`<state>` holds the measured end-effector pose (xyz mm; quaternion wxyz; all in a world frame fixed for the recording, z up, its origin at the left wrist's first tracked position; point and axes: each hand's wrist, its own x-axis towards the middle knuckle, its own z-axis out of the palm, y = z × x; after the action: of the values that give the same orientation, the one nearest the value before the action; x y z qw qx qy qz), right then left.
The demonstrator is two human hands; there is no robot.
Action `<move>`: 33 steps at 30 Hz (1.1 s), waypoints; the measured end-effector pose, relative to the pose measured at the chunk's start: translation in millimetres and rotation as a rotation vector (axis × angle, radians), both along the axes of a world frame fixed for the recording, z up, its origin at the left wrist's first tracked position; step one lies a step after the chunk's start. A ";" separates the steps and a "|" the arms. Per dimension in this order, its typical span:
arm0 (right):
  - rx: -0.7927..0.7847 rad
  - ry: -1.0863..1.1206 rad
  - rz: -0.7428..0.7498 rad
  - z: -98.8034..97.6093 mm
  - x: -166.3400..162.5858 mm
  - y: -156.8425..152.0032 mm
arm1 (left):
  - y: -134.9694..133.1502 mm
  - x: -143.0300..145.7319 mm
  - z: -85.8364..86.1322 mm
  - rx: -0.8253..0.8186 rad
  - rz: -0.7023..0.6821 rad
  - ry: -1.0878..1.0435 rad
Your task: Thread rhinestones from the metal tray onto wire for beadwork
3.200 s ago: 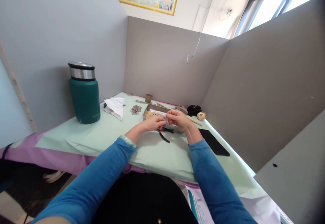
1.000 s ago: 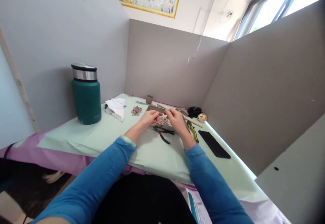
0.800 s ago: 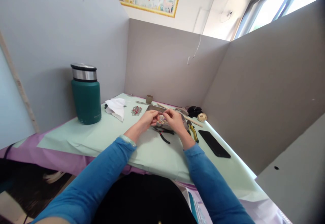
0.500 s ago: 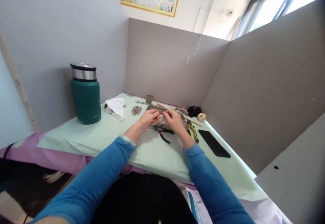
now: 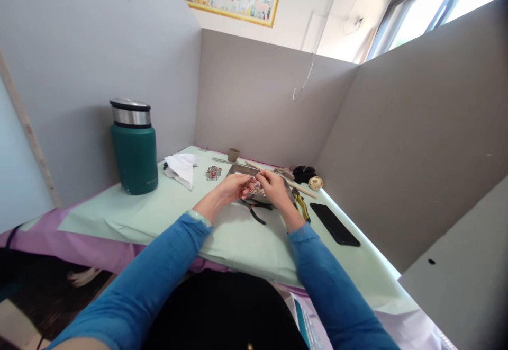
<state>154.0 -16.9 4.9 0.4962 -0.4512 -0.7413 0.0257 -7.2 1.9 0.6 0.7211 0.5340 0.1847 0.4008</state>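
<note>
Above a metal tray (image 5: 286, 191) of small beads or jewellery pieces (image 5: 260, 189), my two hands meet fingertip to fingertip. My left hand (image 5: 234, 187) is closed in a pinch on something small and shiny, too tiny to name. Thumb and fingers of my right hand (image 5: 271, 185) are pinched close beside it; what they hold is hidden. Pliers with red and black handles (image 5: 257, 214) lie just in front of the tray. To its left is a cluster of red and silver jewellery pieces (image 5: 213, 172).
A green flask (image 5: 135, 154) stands at the left beside a crumpled white tissue (image 5: 181, 169). Yellow-handled pliers (image 5: 303, 207) and a black phone (image 5: 334, 224) lie at the right. Behind are a wooden stick (image 5: 301, 188), a small brown cup (image 5: 233, 154) and a pale ball (image 5: 316, 182). Grey partitions enclose the table.
My left hand has turned slightly, its fingers curling more around the small shiny piece. My right fingers have shifted a little. The things on the table have stayed put.
</note>
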 end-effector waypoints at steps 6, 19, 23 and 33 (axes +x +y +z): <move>0.023 0.062 -0.042 -1.2 -0.8 1.1 | 4.5 -1.9 -4.2 -0.002 0.078 -0.062; -0.275 -0.077 0.215 -4.5 -14.2 -10.3 | 10.1 2.0 -7.3 0.139 0.249 -0.011; -0.351 -0.028 0.307 -4.0 -13.4 -11.4 | 6.9 0.5 -4.3 0.195 0.276 0.019; -0.720 0.331 0.536 -1.5 -18.5 -17.2 | 6.3 -3.1 0.0 0.189 0.356 0.008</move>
<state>135.5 -34.2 3.4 0.3956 -0.3772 -0.6866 0.4793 -10.3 8.2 0.6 0.5848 0.5599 0.2407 0.5353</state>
